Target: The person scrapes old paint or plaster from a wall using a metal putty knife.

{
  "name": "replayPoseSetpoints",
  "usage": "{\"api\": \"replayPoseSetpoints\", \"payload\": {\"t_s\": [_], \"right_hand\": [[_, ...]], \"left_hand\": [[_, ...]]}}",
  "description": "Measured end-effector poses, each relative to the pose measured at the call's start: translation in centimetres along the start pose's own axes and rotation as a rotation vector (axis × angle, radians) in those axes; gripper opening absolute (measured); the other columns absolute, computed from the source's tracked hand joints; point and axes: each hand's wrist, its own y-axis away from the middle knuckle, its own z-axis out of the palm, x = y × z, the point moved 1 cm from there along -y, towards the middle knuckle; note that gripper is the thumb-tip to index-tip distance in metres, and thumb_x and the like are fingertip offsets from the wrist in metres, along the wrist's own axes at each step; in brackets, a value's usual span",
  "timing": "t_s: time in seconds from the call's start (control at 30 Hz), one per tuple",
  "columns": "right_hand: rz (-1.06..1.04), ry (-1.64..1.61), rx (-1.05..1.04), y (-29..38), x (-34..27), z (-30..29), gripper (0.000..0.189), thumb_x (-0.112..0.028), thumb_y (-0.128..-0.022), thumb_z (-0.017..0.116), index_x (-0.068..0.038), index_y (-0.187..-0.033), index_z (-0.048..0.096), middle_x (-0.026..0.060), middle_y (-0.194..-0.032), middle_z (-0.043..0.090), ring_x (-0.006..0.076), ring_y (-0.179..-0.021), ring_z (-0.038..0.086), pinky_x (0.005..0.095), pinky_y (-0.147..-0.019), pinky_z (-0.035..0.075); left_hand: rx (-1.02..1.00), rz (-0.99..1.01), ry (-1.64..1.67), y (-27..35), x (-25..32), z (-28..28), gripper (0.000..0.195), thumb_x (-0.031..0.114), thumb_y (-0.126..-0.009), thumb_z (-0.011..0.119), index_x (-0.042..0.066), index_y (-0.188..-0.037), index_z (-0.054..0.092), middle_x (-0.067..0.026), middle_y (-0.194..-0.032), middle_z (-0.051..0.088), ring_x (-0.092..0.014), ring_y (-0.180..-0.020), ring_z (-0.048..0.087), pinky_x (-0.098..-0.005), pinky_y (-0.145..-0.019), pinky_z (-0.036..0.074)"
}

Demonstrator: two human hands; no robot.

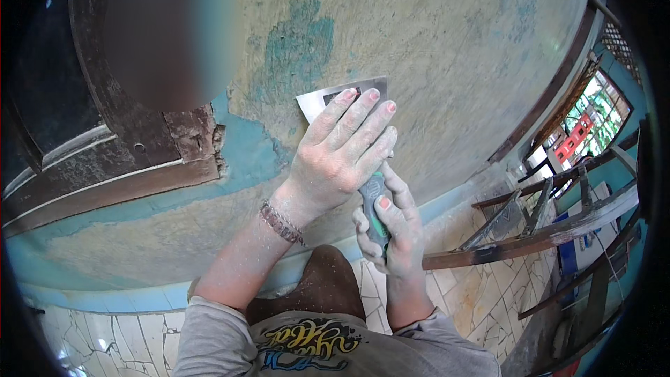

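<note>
My right hand (395, 225), coated in pale dust, is wrapped round the grey-and-green handle (373, 204) of a wide-bladed scraper. My left hand (340, 152) lies over the scraper's metal blade (314, 104), its fingers side by side and pointing up the blade; dust covers it and a beaded bracelet (281, 223) circles the wrist. The blade is at the wall (419, 63), whose surface is scraped beige with patches of turquoise paint (301, 47); whether its edge touches the wall cannot be told. My left palm and part of the blade are hidden.
At the left is a dark wooden window or door frame (78, 183), its corner beside chipped plaster (220, 152). A wooden ladder (492, 251) leans across the right side. The floor (136, 340) has pale, irregular tiles, and an opening with greenery outside (602, 99) lies far right.
</note>
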Motion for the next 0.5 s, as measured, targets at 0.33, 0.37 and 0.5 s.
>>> {"api": "replayPoseSetpoints", "payload": {"t_s": [0.33,0.37,0.5], "right_hand": [[-0.035,-0.040,-0.056,-0.1,0.1,1.1,0.049,-0.016,-0.103,0.047,-0.009,-0.150,0.033,0.0089,-0.078,0.059,0.0049,-0.045,0.042,0.0176,-0.039,0.035],[-0.001,-0.047,-0.040,-0.1,0.2,1.1,0.049,-0.016,-0.103,0.047,-0.009,-0.150,0.034,0.0087,-0.078,0.059,0.0050,-0.045,0.042,0.0175,-0.039,0.035],[-0.109,-0.086,-0.065,-1.7,-1.8,3.0,0.050,-0.017,-0.103,0.048,-0.009,-0.150,0.034,0.0096,-0.080,0.060,0.0052,-0.045,0.043,0.0172,-0.039,0.035]], "left_hand": [[-0.040,0.010,-0.022,-0.3,-0.4,-0.9,0.016,0.024,-0.090,0.065,0.014,-0.099,0.072,-0.0053,-0.122,0.069,-0.024,-0.122,0.060,-0.0435,-0.106,0.046],[-0.034,0.015,-0.025,-0.3,-0.8,-0.6,0.016,0.024,-0.090,0.065,0.014,-0.099,0.072,-0.0053,-0.122,0.069,-0.024,-0.122,0.060,-0.0435,-0.106,0.046],[0.017,0.054,-0.004,-2.6,-2.2,-1.0,0.018,0.026,-0.090,0.064,0.014,-0.101,0.072,-0.0052,-0.122,0.069,-0.024,-0.122,0.061,-0.0434,-0.107,0.045]]}}
